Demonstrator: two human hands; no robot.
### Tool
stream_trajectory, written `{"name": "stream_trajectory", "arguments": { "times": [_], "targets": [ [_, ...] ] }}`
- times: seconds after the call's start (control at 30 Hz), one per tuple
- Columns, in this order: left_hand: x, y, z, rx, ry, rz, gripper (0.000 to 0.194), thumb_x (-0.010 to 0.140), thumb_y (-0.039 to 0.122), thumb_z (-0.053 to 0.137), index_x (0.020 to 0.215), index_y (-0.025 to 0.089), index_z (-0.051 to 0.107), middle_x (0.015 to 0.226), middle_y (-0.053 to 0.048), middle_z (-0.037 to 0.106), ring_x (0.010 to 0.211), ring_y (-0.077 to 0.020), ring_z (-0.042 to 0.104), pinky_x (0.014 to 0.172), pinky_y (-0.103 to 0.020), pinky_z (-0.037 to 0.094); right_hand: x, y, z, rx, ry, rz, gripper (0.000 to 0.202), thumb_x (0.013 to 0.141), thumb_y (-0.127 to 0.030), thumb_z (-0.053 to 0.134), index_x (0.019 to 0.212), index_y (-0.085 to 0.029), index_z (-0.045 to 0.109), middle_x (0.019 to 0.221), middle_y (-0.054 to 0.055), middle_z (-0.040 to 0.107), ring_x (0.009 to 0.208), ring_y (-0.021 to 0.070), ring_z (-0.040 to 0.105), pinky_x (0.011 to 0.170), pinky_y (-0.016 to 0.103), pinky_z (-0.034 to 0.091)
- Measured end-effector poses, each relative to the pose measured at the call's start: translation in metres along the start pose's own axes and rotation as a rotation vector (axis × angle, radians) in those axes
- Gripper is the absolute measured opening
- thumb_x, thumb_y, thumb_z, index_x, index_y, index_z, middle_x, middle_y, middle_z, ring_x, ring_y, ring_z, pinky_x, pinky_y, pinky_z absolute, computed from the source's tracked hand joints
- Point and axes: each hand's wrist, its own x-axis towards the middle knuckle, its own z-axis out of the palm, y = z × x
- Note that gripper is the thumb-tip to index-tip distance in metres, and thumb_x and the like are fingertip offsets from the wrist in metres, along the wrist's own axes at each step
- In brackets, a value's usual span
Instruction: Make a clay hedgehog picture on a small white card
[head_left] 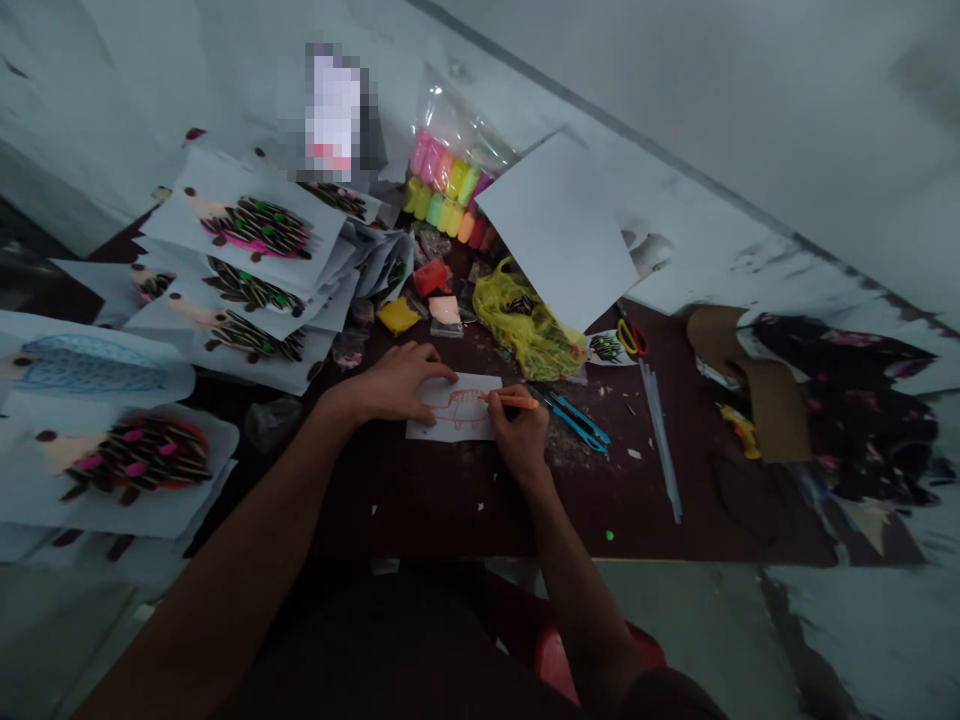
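As the lines on the small white sheet of paper (450, 382) stand now, the step in hand looks like drawing an animal-like outline in orange; the sheet lies on the dark brown table (442, 510), right in front of the person; the right hand (523, 435) is closed around a slim orange pen (519, 402), its point at the upper part of the figure; the left hand (397, 385) is open, palm down with the thumb apart from the fingers, its fingertips at the paper's left side; a next stroke would call for a light, steady pen grip and the paper kept flat, I'd judge; just beyond the hands sits a crumpled yellow-green plastic bag (529, 335), and past it a clear bag of brightly coloured tubs (450, 195); blue plastic-handled tools (579, 422) lie near the right hand, with scissors with red and yellow handles (632, 338) and long pale translucent sticks (661, 440) farther right; white sheets with hedgehog pictures (322, 215) are piled over the left side, a large blank white sheet (559, 235) slants towards the wall, and dark flowered cloth (874, 410) lies at the far right; the room is dim, with a scuffed pale wall (720, 110) behind the table and a greyish floor (697, 620) below it.
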Motion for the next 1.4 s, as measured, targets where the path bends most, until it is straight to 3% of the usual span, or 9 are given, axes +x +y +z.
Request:
{"name": "stream_trajectory", "arguments": {
  "times": [0.67, 0.87, 1.4],
  "targets": [
    [0.0003, -0.0014, 0.0022, 0.012, 0.021, 0.01, 0.064, 0.069, 0.041, 0.075, 0.131, 0.031, 0.065, 0.125, -0.006, 0.057, 0.115, -0.0301, 0.05, 0.1, -0.039, 0.039, -0.0009, 0.0004, 0.0002, 0.036, -0.035, 0.001, 0.025, 0.085, -0.039, 0.058, 0.069, -0.022, 0.063, 0.062, 0.0, 0.066, 0.054, 0.0149, 0.058, 0.056, 0.025, 0.042],
    [0.0001, -0.001, 0.0016, 0.009, 0.015, 0.007, 0.065, 0.068, 0.04, 0.075, 0.131, 0.03, 0.065, 0.126, -0.006, 0.057, 0.115, -0.0304, 0.051, 0.099, -0.039, 0.039, 0.0014, 0.0063, -0.0022, -0.021, 0.073, 0.023, 0.028, 0.085, -0.043, 0.057, 0.068, -0.021, 0.062, 0.06, 0.0, 0.064, 0.054, 0.0157, 0.058, 0.056, 0.026, 0.041],
    [-0.0002, -0.0005, 0.0019, 0.005, 0.013, -0.005, 0.065, 0.068, 0.04, 0.076, 0.131, 0.03, 0.065, 0.125, -0.006, 0.056, 0.116, -0.0298, 0.05, 0.101, -0.039, 0.038, 0.0004, 0.0076, -0.0014, -0.073, 0.008, -0.01, 0.025, 0.085, -0.041, 0.057, 0.07, -0.022, 0.062, 0.061, 0.0, 0.065, 0.055, 0.0154, 0.059, 0.057, 0.026, 0.042]
  ]
}}
